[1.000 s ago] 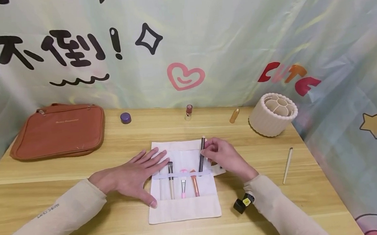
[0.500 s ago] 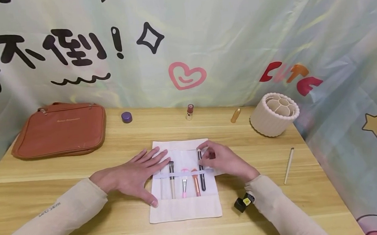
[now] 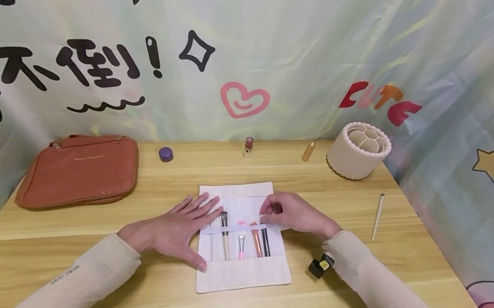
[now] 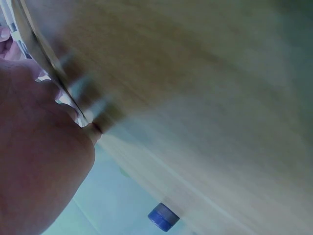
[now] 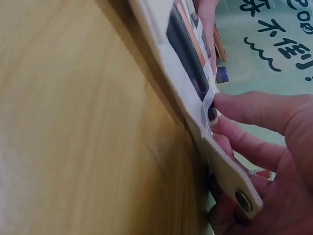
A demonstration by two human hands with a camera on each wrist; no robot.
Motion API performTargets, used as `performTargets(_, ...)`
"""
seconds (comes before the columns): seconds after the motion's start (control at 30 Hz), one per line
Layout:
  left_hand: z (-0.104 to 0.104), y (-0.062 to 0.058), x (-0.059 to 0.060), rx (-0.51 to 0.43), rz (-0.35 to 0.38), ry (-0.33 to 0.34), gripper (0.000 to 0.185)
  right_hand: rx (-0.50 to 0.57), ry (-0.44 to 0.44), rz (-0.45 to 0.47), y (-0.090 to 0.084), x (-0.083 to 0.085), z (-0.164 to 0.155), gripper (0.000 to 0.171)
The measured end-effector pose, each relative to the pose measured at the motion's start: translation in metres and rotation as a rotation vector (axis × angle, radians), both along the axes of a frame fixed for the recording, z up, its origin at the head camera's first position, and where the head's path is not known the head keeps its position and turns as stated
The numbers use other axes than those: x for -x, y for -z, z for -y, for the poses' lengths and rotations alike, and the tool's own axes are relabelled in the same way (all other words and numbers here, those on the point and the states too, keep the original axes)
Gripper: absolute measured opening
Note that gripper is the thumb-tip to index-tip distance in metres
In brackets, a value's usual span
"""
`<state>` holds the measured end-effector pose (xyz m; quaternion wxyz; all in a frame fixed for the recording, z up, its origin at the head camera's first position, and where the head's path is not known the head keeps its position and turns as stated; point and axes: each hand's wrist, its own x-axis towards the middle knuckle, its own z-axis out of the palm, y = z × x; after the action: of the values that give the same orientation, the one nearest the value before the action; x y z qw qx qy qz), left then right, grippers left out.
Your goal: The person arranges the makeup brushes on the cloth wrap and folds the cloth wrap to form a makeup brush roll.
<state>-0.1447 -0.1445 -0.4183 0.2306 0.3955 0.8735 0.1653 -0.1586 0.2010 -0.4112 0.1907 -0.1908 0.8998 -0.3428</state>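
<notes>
A white fabric brush roll (image 3: pixel 243 275) lies unfolded on the table. My left hand (image 3: pixel 170 235) rests with spread fingers on its left edge. With thumb and fingers, my right hand (image 3: pixel 297 214) pinches the pale-tipped upper end of a black makeup brush (image 3: pixel 266 242) at the roll's right side. In the right wrist view the black brush (image 5: pixel 188 49) runs under the white elastic band (image 5: pixel 209 100). Several other brushes sit under the band, among them a dark-bristled brush (image 3: pixel 225 235), a pink brush (image 3: pixel 241 246) and an orange-brown brush (image 3: pixel 257 242). The fingers partly hide the tip.
A brown zip case (image 3: pixel 83 171) stands at back left, near a purple-lidded jar (image 3: pixel 166 154). Behind the roll are a lipstick (image 3: pixel 248 147) and a gold tube (image 3: pixel 308 152). To the right are a ribbed holder (image 3: pixel 357 151) and a thin white brush (image 3: pixel 378 217).
My right hand has moved the black brush under the elastic band and slid it down towards the roll's lower pocket. The left hand stays in place.
</notes>
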Motion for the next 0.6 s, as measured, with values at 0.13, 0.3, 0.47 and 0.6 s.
performTargets(0.13, 0.0, -0.001, -0.001, -0.006, 0.01, -0.001, 0.131, 0.015, -0.044, -0.006, 0.001, -0.001, -0.003, 0.007)
performTargets(0.3, 0.0, -0.002, -0.002, -0.007, 0.013, -0.001, 0.131, 0.04, -0.072, -0.02, 0.001, -0.002, -0.005, 0.005)
performTargets(0.47, -0.001, -0.002, -0.001, -0.003, 0.006, 0.004, 0.131, 0.048, -0.076, -0.037, 0.0, -0.004, -0.007, 0.005)
performTargets(0.6, 0.0, -0.003, -0.001, -0.007, 0.003, 0.007, 0.131, 0.082, -0.027, -0.035, -0.002, -0.005, -0.015, 0.011)
